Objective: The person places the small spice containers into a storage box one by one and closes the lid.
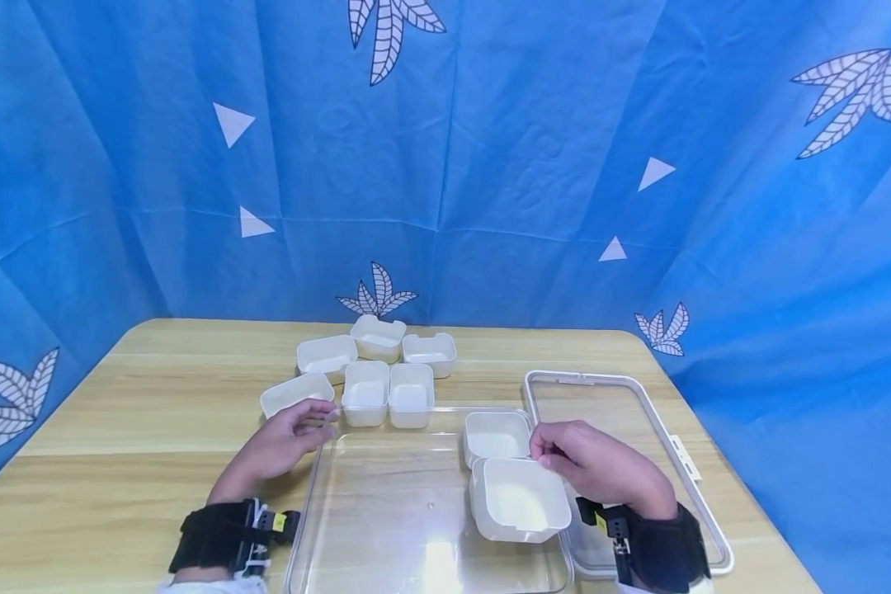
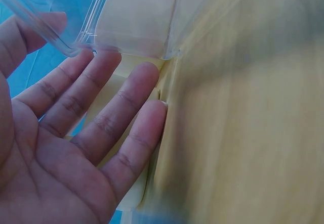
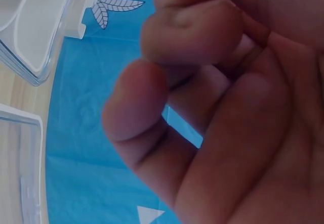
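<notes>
Black fabric wrist straps (image 1: 211, 536): 2, nearest the head camera, 1 at each side of the clear rectangular open-topped plastic box (image 1: 386, 503).
Box: flat on the light wood-grain table (image 1: 119, 412); landmark for all positions below.
Left hand (image 1: 278, 445): at the box's far left corner; fingers loosely extended, fingertips at the clear wall, no grip formed.
Right hand (image 1: 597, 462): over the box's right wall; fingers curled, thumb and forefinger appearing to pinch a corner of the nearer white rounded-rectangular plastic tub (image 1: 521, 499). The right wrist view does not show this contact.
Nearer tub: over the box's right side; whether its base rests on the box floor cannot be told.
Farther white plastic tub (image 1: 497, 433): in the box's far right corner, just behind the nearer tub.
Remaining white plastic tubs (image 1: 366, 388): 6, grouped beyond the box's far wall, toward its left.
Clear lid with white frame (image 1: 597, 408): right of the box.
Step in hand: judged to be loading tubs into the box, the 2nd being positioned.
Next move: likely calls for seating the nearer tub level beside the farther tub, then releasing its corner while the left hand steadies the box.
</notes>
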Available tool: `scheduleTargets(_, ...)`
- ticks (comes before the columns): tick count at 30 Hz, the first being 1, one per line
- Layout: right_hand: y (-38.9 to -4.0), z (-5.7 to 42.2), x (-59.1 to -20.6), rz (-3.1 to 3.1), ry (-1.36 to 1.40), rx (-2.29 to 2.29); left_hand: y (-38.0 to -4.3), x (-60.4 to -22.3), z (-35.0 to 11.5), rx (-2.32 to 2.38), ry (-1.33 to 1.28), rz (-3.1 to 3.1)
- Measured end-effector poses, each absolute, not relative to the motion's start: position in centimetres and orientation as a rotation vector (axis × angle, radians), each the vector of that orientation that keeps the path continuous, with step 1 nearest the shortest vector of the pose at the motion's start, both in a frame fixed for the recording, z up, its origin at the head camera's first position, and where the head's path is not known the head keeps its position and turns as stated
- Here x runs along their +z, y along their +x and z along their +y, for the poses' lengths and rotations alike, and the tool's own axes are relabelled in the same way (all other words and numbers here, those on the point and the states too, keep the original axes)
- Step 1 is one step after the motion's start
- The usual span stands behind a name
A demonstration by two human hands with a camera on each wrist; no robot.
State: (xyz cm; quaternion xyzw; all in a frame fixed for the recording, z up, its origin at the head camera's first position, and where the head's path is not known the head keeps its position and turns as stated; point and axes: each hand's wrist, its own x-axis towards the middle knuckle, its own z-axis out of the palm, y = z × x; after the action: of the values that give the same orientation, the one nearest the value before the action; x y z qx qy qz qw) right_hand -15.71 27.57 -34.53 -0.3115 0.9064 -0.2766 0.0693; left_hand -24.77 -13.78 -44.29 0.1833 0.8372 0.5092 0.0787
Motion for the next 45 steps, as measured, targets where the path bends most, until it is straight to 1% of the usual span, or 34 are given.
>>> scheduleTargets(17, -15.7, 26.9, -35.3, 2.673, -0.853, -0.683, -24.7, -44.5, -13.8, 1.535, 0.55, 2.498)
scheduleTargets(31, -15.5, 26.9, -35.6, 2.71, -0.878, -0.64, -25.0, -44.6, -13.8, 1.51, 0.528, 2.52)
scheduleTargets(45, -15.6, 26.8, -35.7, 2.75, -0.838, -0.626, -24.9, -44.3, -13.7, 1.496, 0.506, 2.519)
